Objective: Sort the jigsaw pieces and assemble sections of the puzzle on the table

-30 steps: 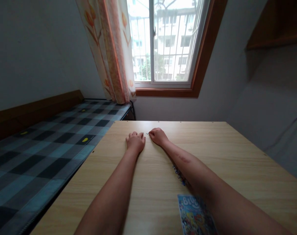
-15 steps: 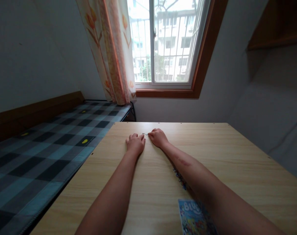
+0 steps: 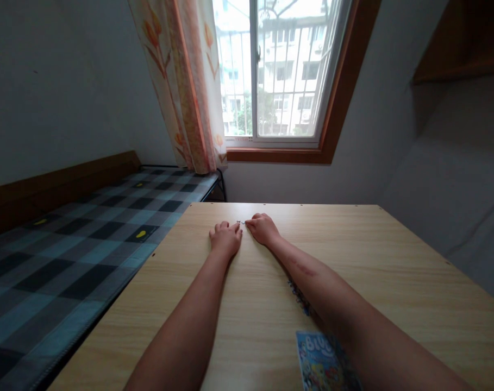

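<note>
Near the table's far edge, my left hand (image 3: 225, 239) rests palm down with its fingers spread. Its thumb side lies beside a tiny puzzle piece (image 3: 238, 221). My right hand (image 3: 263, 228) is closed in a pinch, its fingertips on a second small puzzle piece (image 3: 243, 223) just right of the first. A narrow gap seems to separate the two pieces, though they are too small to tell exactly. More puzzle pieces (image 3: 298, 297) lie in a pile partly hidden beneath my right forearm. A colourful picture card (image 3: 318, 361) lies closer to me, its right side covered by that arm.
Both forearms reach across the light wooden table (image 3: 255, 315). Along its left side stands a bed with a checkered cover (image 3: 87, 255). A window (image 3: 283, 81) with a flowered curtain (image 3: 189, 87) is beyond the table; a wooden shelf (image 3: 462, 49) hangs at upper right.
The right fingertips and the small piece at them have shifted very slightly left, towards the other piece. My left hand stays almost where it was.
</note>
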`<state>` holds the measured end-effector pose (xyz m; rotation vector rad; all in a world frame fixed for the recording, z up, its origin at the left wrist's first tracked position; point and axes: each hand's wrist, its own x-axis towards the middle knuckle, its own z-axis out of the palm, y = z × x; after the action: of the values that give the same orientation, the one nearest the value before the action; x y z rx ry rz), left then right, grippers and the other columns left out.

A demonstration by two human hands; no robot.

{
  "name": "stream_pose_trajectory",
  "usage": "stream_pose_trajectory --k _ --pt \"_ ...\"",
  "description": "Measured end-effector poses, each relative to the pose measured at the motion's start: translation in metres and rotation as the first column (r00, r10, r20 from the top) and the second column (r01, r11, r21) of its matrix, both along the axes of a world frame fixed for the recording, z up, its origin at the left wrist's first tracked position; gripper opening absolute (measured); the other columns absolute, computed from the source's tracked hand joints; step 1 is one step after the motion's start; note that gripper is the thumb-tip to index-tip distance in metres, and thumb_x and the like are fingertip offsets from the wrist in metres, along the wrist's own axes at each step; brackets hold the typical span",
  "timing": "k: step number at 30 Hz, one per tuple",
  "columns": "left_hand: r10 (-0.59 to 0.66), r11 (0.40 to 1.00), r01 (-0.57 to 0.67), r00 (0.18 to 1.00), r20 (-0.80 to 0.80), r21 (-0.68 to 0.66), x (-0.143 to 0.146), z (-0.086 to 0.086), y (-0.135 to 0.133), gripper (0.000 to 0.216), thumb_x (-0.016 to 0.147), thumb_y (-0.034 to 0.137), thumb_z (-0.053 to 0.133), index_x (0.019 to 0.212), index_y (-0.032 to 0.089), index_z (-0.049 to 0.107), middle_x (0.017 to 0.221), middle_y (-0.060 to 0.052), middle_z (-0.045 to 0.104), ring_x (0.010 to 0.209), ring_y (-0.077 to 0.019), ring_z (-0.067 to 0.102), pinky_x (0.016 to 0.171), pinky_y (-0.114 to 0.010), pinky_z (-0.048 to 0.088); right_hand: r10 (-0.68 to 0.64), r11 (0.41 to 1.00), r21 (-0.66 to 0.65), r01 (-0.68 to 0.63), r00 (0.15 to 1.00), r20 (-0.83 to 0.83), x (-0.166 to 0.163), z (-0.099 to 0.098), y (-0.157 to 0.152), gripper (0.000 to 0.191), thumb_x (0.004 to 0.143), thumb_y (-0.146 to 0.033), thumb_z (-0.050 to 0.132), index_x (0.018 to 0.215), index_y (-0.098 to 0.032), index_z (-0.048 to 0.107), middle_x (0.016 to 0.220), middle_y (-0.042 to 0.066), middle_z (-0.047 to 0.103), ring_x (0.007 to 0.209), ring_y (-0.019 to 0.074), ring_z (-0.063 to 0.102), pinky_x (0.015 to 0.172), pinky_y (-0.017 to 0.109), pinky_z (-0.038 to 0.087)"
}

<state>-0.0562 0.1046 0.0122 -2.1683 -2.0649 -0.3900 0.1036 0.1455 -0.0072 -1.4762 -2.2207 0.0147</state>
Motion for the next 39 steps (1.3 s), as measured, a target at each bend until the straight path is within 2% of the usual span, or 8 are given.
stream_pose_trajectory --k 9,14,20,27,34,39 --pt "0.025 0.999 -0.026 0.999 0.031 0.028 0.001 -0.002 0.001 0.040 0.095 0.045 0.047 0.129 0.033 0.065 0.131 -0.012 0.057 0.118 -0.0302 0.050 0.099 -0.046 0.039 -0.001 1.000 -0.006 0.001 1.000 -0.002 0.001 0.003 -0.002 0.032 0.101 -0.035 0.046 0.112 -0.026 0.075 0.106 0.007 0.068 0.097 0.0150 0.055 0.093 0.024 0.036" --pt "0.036 0.998 -0.040 0.996 0.084 0.042 -0.001 -0.001 0.000 0.041 0.095 0.043 0.047 0.129 0.030 0.066 0.130 -0.012 0.057 0.118 -0.0300 0.051 0.100 -0.044 0.040 0.001 1.000 -0.006 -0.001 1.000 -0.028 0.001 0.002 -0.001 0.031 0.100 -0.036 0.047 0.111 -0.029 0.076 0.106 0.005 0.069 0.098 0.0158 0.056 0.093 0.024 0.038" --pt "0.055 0.996 -0.066 0.985 0.163 0.063 -0.008 -0.005 0.004 0.042 0.095 0.042 0.046 0.128 0.026 0.068 0.128 -0.012 0.059 0.114 -0.0280 0.052 0.100 -0.039 0.042 -0.012 1.000 -0.009 0.011 0.998 -0.069 0.002 -0.002 0.004 0.034 0.101 -0.031 0.046 0.123 -0.026 0.071 0.109 0.006 0.069 0.100 0.0152 0.059 0.093 0.023 0.040" --pt "0.055 0.994 -0.074 0.977 0.207 0.086 -0.014 -0.011 0.010 0.041 0.095 0.038 0.046 0.124 0.025 0.070 0.126 -0.011 0.063 0.113 -0.0260 0.053 0.101 -0.037 0.041 -0.005 1.000 -0.015 0.004 0.998 -0.066 0.002 -0.003 0.007 0.032 0.100 -0.027 0.046 0.113 -0.024 0.075 0.105 0.006 0.071 0.098 0.0143 0.061 0.092 0.021 0.040" --pt "0.055 0.994 -0.074 0.976 0.213 0.083 -0.014 -0.009 0.008 0.040 0.094 0.038 0.046 0.124 0.025 0.071 0.125 -0.011 0.063 0.114 -0.0260 0.054 0.102 -0.036 0.041 -0.010 1.000 -0.011 0.009 0.998 -0.063 0.002 -0.002 0.006 0.031 0.099 -0.026 0.047 0.114 -0.023 0.075 0.104 0.007 0.071 0.096 0.0143 0.061 0.090 0.021 0.040" --pt "0.059 0.995 -0.074 0.977 0.206 0.068 -0.014 -0.009 0.009 0.040 0.095 0.039 0.046 0.124 0.027 0.070 0.127 -0.010 0.062 0.114 -0.0261 0.053 0.101 -0.037 0.042 0.000 1.000 -0.007 0.000 0.999 -0.052 0.002 -0.001 0.004 0.033 0.100 -0.027 0.045 0.101 -0.023 0.078 0.100 0.006 0.070 0.094 0.0137 0.060 0.088 0.021 0.039"
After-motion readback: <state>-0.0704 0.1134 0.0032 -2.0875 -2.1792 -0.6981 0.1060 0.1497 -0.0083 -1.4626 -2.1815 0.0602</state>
